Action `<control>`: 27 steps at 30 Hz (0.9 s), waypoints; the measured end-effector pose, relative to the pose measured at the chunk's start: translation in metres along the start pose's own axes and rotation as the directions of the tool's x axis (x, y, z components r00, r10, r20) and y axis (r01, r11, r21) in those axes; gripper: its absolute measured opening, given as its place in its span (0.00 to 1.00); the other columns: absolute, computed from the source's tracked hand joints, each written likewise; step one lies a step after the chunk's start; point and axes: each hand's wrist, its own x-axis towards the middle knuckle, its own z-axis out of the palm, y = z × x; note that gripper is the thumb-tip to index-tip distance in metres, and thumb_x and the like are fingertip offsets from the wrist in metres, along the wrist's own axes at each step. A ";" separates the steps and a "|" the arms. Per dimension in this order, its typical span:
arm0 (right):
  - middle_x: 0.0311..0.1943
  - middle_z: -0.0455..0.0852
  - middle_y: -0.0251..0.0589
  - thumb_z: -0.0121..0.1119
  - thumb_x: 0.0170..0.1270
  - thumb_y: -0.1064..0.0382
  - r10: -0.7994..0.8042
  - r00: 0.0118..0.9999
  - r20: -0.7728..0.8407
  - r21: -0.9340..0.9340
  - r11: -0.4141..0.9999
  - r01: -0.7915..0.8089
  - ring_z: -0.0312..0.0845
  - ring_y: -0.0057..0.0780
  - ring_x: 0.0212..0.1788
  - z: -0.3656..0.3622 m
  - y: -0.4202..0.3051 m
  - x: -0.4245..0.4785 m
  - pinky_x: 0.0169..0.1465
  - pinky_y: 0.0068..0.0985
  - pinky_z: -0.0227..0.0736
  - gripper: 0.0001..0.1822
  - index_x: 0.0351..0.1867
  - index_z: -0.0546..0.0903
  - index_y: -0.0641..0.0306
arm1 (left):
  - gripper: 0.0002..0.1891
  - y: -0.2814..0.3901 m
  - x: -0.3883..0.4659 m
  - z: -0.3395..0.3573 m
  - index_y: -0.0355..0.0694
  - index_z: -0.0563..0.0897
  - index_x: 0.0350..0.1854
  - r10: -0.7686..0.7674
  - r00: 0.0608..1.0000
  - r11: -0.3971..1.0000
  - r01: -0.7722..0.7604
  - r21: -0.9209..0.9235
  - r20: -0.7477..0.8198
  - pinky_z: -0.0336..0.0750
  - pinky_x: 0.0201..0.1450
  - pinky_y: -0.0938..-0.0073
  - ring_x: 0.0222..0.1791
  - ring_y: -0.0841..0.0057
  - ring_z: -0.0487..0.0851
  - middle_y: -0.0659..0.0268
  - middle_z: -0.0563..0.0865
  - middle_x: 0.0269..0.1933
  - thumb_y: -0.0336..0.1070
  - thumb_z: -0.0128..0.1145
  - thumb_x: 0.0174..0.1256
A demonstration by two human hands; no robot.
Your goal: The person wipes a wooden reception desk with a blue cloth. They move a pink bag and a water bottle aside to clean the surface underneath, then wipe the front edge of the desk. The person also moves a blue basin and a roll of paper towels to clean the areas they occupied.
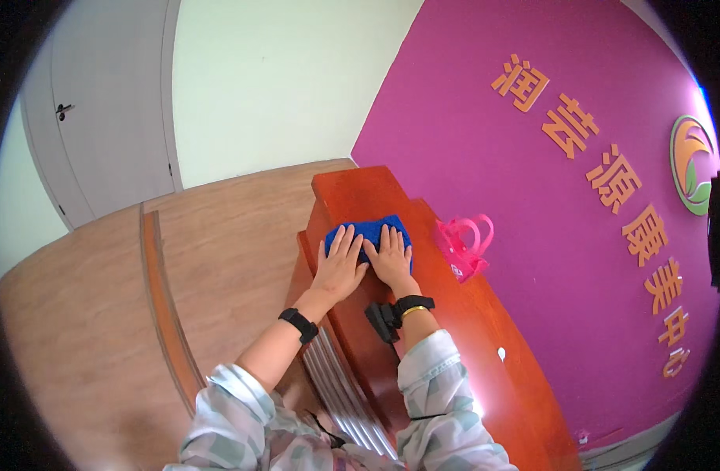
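A folded blue cloth (370, 228) lies on the raised top of a reddish-brown wooden counter (357, 185). My left hand (339, 265) rests flat over the cloth's left part, fingers stretched forward. Beside it, my right hand (389, 253) presses flat on the right part, its thumb close to the left hand's fingers. Neither hand is curled around the cloth, and the palms hide its near edge. Black straps circle both wrists, and a small black device (383, 321) sits at the right one.
A pink handled bag (463, 256) stands on the lower desk surface (501, 400), right of my hands. A small white object (501, 354) lies nearer. Ribbed metallic trim (342, 382) runs down the counter's front. Beyond are a purple wall (454, 118) bearing raised writing and a grey door (112, 100).
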 end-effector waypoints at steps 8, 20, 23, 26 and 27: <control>0.61 0.68 0.57 0.45 0.62 0.39 -0.093 0.949 -0.302 -0.187 0.982 0.037 0.62 0.49 0.64 -0.012 0.036 -0.115 0.66 0.52 0.48 0.38 0.63 0.65 0.70 | 0.29 0.086 -0.078 -0.001 0.38 0.64 0.64 0.014 0.999 0.997 -0.012 -0.073 0.029 0.50 0.68 0.42 0.73 0.60 0.49 0.55 0.57 0.71 0.38 0.56 0.60; 0.55 0.75 0.58 0.39 0.70 0.47 -0.121 0.983 -0.142 -0.663 0.749 -0.004 0.71 0.52 0.58 -0.049 0.040 -0.227 0.63 0.53 0.54 0.30 0.60 0.69 0.71 | 0.26 0.148 -0.150 0.016 0.37 0.69 0.61 0.081 0.995 0.991 -0.087 -0.098 -0.067 0.52 0.70 0.53 0.70 0.54 0.56 0.52 0.62 0.69 0.23 0.52 0.56; 0.55 0.76 0.58 0.39 0.69 0.49 -0.196 0.977 -0.089 -0.727 0.683 0.071 0.70 0.52 0.59 -0.058 0.021 -0.241 0.64 0.54 0.52 0.28 0.60 0.69 0.71 | 0.24 0.140 -0.158 0.006 0.40 0.69 0.60 0.051 0.995 0.989 -0.062 -0.138 -0.080 0.49 0.69 0.46 0.71 0.57 0.55 0.55 0.61 0.69 0.28 0.53 0.59; 0.56 0.75 0.57 0.40 0.66 0.53 -0.235 0.967 -0.097 -0.756 0.649 0.082 0.68 0.53 0.61 -0.056 0.024 -0.248 0.66 0.55 0.49 0.27 0.60 0.70 0.71 | 0.23 0.152 -0.153 0.004 0.40 0.72 0.58 0.048 0.997 0.996 -0.053 -0.075 -0.068 0.47 0.69 0.47 0.69 0.58 0.58 0.55 0.64 0.67 0.26 0.54 0.56; 0.55 0.76 0.57 0.42 0.65 0.54 -0.257 0.959 -0.116 -0.747 0.659 0.086 0.68 0.52 0.60 -0.059 0.025 -0.249 0.66 0.53 0.50 0.27 0.59 0.71 0.71 | 0.23 0.153 -0.151 0.002 0.40 0.72 0.57 0.049 0.997 0.997 -0.052 -0.050 -0.059 0.46 0.69 0.47 0.69 0.58 0.59 0.55 0.65 0.66 0.26 0.54 0.55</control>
